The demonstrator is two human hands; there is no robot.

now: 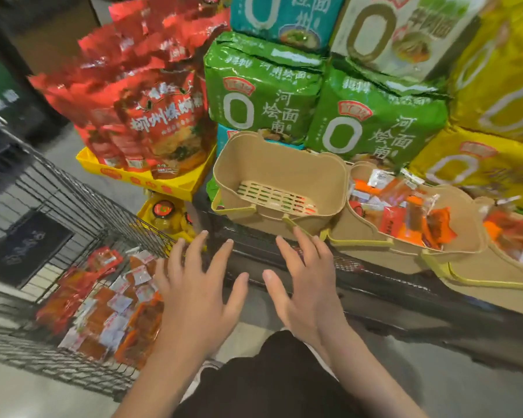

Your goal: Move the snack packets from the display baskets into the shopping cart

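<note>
While both hands [194,297] [305,294] hover with fingers spread, the tan basket [320,188] tilts its mouth toward them.

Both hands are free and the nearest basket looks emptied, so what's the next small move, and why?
Probably shift the right hand rightward to the middle basket and grasp some packets. The left basket shows only its bare slotted floor, both the left hand and the right are open and hold nothing, and the cart already holds a pile of packets.

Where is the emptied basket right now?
In the head view, the empty basket sits centre frame, just beyond both hands, left of the packet-filled basket.
</note>
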